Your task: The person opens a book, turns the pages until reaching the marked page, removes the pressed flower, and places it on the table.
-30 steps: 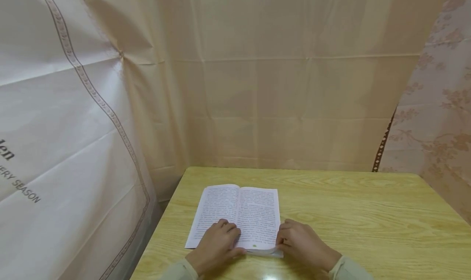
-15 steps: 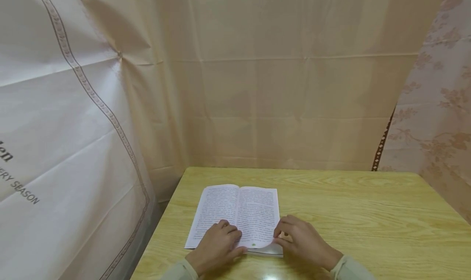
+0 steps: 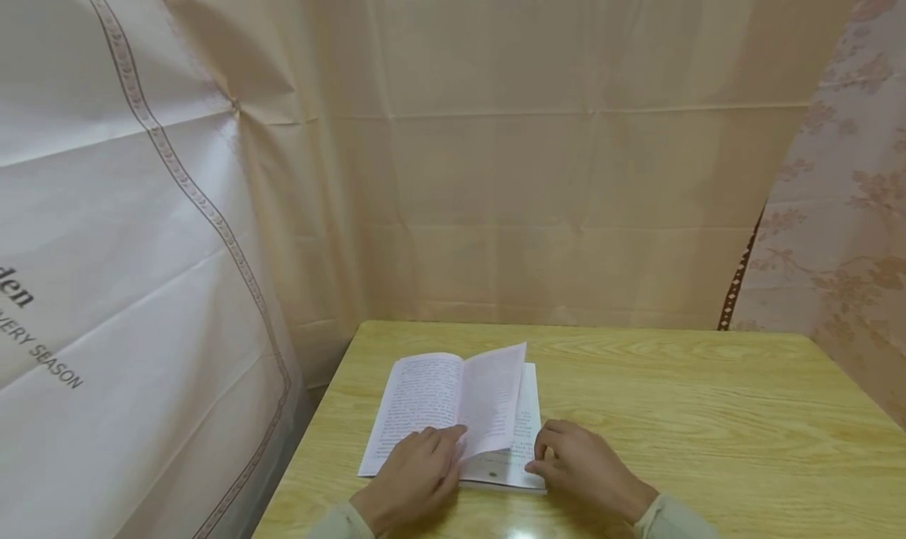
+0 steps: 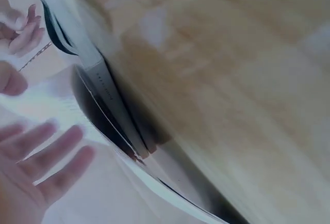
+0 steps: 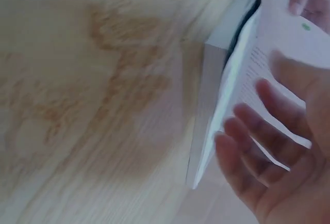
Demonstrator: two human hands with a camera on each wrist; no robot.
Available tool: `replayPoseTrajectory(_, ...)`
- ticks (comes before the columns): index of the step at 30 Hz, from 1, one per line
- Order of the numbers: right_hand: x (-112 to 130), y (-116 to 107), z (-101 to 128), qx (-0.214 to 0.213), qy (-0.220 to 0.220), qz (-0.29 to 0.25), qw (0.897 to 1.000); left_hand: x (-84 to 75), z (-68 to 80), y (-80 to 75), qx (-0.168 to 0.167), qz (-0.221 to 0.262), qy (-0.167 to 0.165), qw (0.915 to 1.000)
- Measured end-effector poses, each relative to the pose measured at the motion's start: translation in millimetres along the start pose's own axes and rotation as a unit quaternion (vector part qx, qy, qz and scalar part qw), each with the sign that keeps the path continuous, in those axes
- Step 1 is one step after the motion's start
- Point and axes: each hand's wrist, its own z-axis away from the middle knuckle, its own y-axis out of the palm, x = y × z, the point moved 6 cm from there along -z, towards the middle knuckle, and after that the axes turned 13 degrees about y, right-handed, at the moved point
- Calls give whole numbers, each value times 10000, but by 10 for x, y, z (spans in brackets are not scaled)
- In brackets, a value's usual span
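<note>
Two hands work on an open book [image 3: 453,417] that lies flat on the counter [image 3: 672,413], just ahead of them. A page [image 3: 495,397] stands up between them. The left hand [image 3: 414,476] rests loose on the left page; the right hand [image 3: 580,468] touches the right edge with bent fingers. It is best to lift one thin sheet slowly. Only the right wrist view shows the thick stack of pages [image 5: 206,105].
</note>
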Motion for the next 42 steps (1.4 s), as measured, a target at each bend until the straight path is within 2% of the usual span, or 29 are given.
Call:
replayPoseTrajectory(4,-20,96,43,680,-85,208,9974,35,3,-113,-810,-77,-32,9967)
replayPoseTrajectory(6,-30,114,60,871,-60,213,9960,59,1,-167,-1032,-246,-2,9944)
replayPoseTrajectory(13,-30,100,66,859,-258,326,9954,103,-8,-252,-996,-1288,301,9862)
replayPoseTrajectory(17,-34,98,56,869,-336,342,9951,107,17,-231,-969,-1553,430,9822)
replayPoseTrajectory(23,-25,94,48,899,-369,330,9947,132,78,-140,-728,-1473,317,9859)
replayPoseTrajectory(30,3,72,58,638,-720,217,9951,161,150,-1,-205,-392,-106,9990)
replayPoseTrajectory(35,29,50,75,376,-1074,187,9933,169,164,90,375,-49,-415,9984)
replayPoseTrajectory(42,26,65,65,425,-969,262,9940,143,122,128,714,103,-370,9967)
